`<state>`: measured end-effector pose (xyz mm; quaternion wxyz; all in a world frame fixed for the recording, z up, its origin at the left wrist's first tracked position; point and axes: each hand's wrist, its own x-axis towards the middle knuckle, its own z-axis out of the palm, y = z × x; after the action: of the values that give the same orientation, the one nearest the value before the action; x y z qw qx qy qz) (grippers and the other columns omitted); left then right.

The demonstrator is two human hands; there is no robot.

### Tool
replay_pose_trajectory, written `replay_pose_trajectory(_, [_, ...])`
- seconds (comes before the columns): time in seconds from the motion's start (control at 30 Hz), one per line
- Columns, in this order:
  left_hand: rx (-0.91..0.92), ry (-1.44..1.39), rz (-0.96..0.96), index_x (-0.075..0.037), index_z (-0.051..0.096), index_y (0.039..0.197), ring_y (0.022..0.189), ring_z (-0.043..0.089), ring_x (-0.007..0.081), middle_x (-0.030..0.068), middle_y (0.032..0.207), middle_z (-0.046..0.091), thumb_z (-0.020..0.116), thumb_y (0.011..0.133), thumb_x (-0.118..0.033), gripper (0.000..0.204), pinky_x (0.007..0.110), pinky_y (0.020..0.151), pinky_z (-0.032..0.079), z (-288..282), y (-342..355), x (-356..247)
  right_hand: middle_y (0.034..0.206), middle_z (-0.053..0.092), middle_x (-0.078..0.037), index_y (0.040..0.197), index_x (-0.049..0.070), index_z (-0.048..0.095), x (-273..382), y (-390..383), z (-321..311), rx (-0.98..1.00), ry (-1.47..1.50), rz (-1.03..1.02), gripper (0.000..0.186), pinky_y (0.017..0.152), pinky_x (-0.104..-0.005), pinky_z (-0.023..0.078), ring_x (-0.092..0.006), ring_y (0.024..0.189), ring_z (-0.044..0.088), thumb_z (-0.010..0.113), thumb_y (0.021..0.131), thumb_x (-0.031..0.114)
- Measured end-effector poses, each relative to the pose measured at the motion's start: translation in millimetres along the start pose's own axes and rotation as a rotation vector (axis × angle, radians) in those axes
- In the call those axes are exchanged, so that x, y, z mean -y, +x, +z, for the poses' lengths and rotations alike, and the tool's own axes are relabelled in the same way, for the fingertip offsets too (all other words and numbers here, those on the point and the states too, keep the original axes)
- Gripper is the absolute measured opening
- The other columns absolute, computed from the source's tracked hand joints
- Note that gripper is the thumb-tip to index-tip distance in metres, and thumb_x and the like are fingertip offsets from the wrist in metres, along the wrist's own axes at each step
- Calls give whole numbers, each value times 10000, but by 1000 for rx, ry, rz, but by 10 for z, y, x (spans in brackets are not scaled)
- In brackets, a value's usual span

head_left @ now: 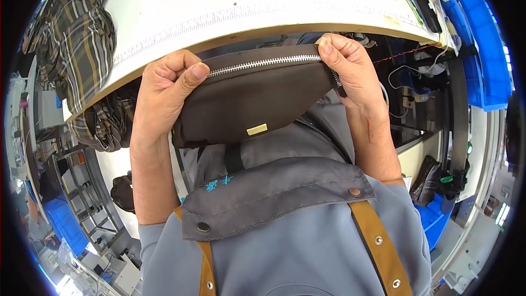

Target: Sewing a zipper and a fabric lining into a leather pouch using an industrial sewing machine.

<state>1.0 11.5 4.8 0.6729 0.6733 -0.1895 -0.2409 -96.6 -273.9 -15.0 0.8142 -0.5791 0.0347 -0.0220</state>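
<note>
Between my two hands a dark brown fabric pouch (246, 104) is stretched out above my lap, just in front of the table edge. A silver metal zipper (263, 64) runs along its upper side, and a small gold plate (256, 129) sits low on its front. My left hand (170, 85) is closed on the upper left corner, thumb on top by the zipper's end. My right hand (348, 63) pinches the upper right corner, where a loose zipper tail (338, 83) hangs down. The fingers behind the fabric are hidden.
The white table (263, 8) has a printed ruler along its near edge. Plaid fabric (82, 38) drapes over its left end. Blue bins (482, 38) stand at the right, near cables (402, 71) below the tabletop. My grey apron (274, 197) has tan straps.
</note>
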Motion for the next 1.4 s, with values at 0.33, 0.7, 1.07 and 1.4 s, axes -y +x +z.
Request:
replay_pose_trajectory(0.33, [8, -160, -115, -12, 682, 993, 792, 616, 55, 14, 904, 703, 738, 937, -202, 206, 206, 747, 502, -164, -51, 114, 831, 650, 50, 948, 41, 705, -7, 21, -81, 37, 98, -4, 138, 645, -173, 410, -10, 717, 537, 721, 951, 177])
replay_pose_trajectory(0.7, [-307, 70, 162, 3, 708, 1076, 964, 548, 77, -3, 1037, 651, 739, 928, -147, 213, 228, 902, 423, -186, -118, 258, 845, 656, 51, 1025, 23, 693, -85, -35, -141, 96, -283, 64, 174, 664, -181, 417, -8, 749, 545, 723, 945, 174])
replay_pose_trajectory(1.07, [-341, 792, 325, -3, 709, 957, 848, 635, 113, 62, 985, 700, 715, 840, 11, 118, 245, 803, 501, 58, -295, 446, 864, 643, 55, 998, 80, 628, -135, -37, -256, 159, 210, 15, 136, 709, -173, 411, -11, 771, 545, 681, 979, 203])
replay_pose_trajectory(1.4, [-246, -41, -34, 33, 672, 1122, 879, 654, 86, 56, 983, 712, 707, 928, -34, 208, 229, 820, 523, -228, -348, 418, 861, 645, 42, 1176, 35, 607, -225, -94, -279, 129, 67, 59, 298, 735, -182, 433, -35, 784, 573, 715, 957, 206])
